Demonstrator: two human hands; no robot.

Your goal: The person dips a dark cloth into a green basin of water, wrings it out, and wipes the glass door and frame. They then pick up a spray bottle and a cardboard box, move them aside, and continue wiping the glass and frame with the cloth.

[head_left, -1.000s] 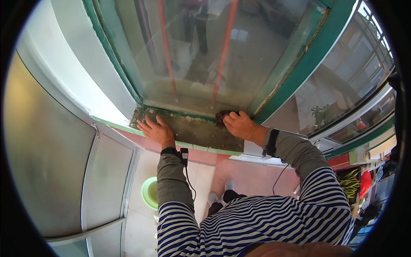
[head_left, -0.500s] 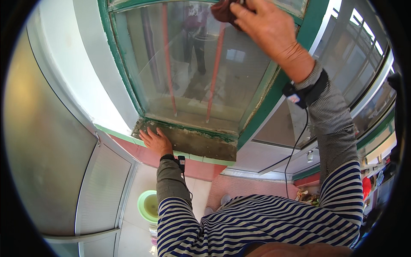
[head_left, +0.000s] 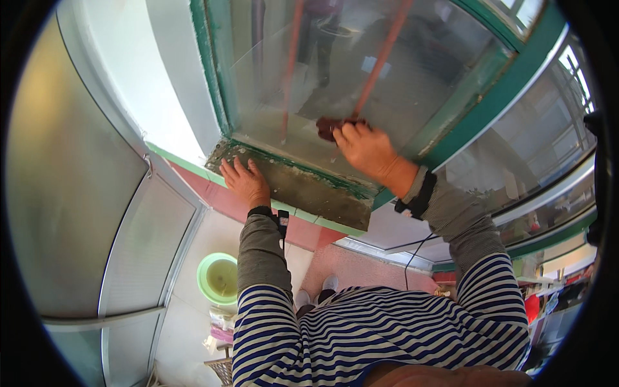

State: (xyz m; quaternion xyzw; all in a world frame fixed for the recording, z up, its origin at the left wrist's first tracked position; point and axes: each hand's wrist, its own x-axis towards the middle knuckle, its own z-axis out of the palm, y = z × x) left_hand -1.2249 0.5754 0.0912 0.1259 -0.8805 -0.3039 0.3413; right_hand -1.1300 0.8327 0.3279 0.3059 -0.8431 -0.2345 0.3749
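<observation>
A dark maroon cloth [head_left: 331, 127] is bunched in my right hand [head_left: 369, 151], pressed on the lower part of the window pane [head_left: 412, 84]. The glass sits in a green frame with worn paint, and two reddish bars show in it. My left hand [head_left: 247, 183] lies with its fingers spread on the left part of the brownish window sill [head_left: 309, 188]. Nothing is in that hand. Each wrist wears a dark band with a small device on it.
On the floor at the lower left stands a green basin [head_left: 209, 274] with murky liquid in it. A frosted door panel [head_left: 71, 180] rises on the left. To the right are more windows [head_left: 516, 161], and a pink mat [head_left: 361, 267] lies below the sill.
My right hand has come down the pane with the cloth, from near the top to just above the sill. The left hand stays on the sill. The whole view has shifted a little.
</observation>
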